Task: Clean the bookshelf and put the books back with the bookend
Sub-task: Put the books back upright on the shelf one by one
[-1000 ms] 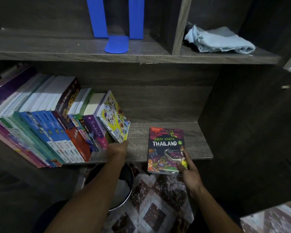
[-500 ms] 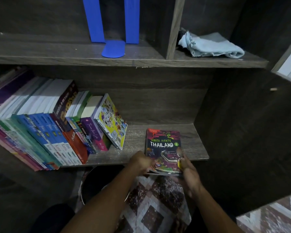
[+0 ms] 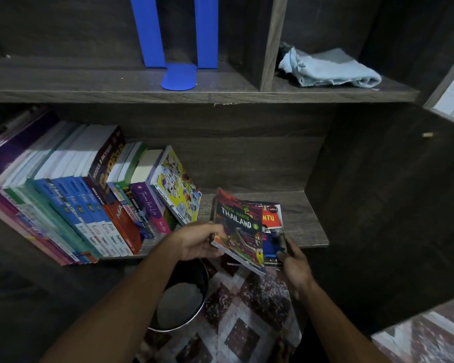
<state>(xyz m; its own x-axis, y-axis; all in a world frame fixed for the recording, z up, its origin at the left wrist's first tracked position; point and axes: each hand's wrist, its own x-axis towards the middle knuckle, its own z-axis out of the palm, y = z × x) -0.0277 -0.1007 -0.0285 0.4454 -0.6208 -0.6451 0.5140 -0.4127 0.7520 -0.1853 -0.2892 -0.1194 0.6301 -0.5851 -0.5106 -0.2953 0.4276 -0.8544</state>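
Note:
On the lower shelf [image 3: 304,205] a row of books [image 3: 95,195] leans to the left. My left hand [image 3: 197,242] grips the left edge of the dark "Thailand" book [image 3: 240,231] and tilts it up off a red-and-white book [image 3: 271,226] lying flat beneath. My right hand [image 3: 294,263] holds the near right corner of that lower book. A blue bookend [image 3: 177,48] stands on the upper shelf. A light blue cloth [image 3: 328,68] lies crumpled in the upper right compartment.
A vertical divider [image 3: 271,40] splits the upper shelf. The cabinet's dark side wall [image 3: 378,192] closes the right. Below the shelf a metal pot [image 3: 184,297] with something pale inside sits on a patterned mat [image 3: 241,323].
My left hand left the leaning row and moved right to the "Thailand" book. That book has tilted up, which exposes a second book under it. My right hand stays at the near right corner.

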